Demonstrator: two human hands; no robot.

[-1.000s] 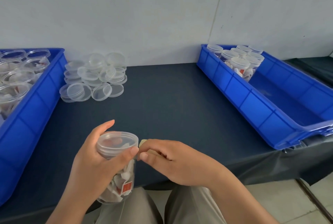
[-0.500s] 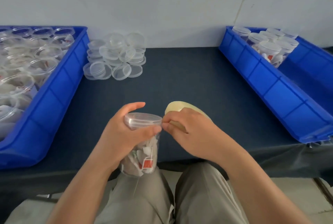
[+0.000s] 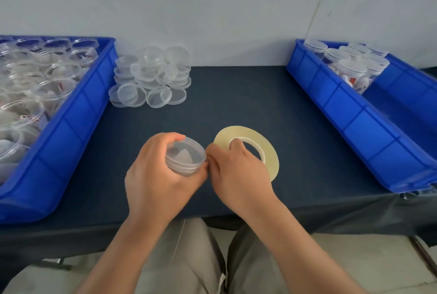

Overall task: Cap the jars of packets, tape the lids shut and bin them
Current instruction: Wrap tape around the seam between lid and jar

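Note:
My left hand [image 3: 160, 175] grips a clear capped jar [image 3: 185, 157] of packets over the table's near edge, lid tilted toward me. My right hand [image 3: 234, 173] holds a pale yellow tape roll [image 3: 268, 151], one finger through its core, thumb and forefinger pinched right at the jar's lid rim. The tape strip itself is too thin to make out. Uncapped jars [image 3: 54, 90] fill the blue bin on the left [image 3: 78, 133]. Capped jars [image 3: 352, 69] stand at the far end of the blue bin on the right [image 3: 350, 116].
A heap of clear loose lids [image 3: 151, 78] lies at the back left of the dark table [image 3: 236, 95], beside the left bin. A white wall stands behind. My knees are under the table's front edge.
Both hands moved forward over the table with the jar and tape. The jar is tipped more toward me, and the tape roll shows fully, flatter to the table.

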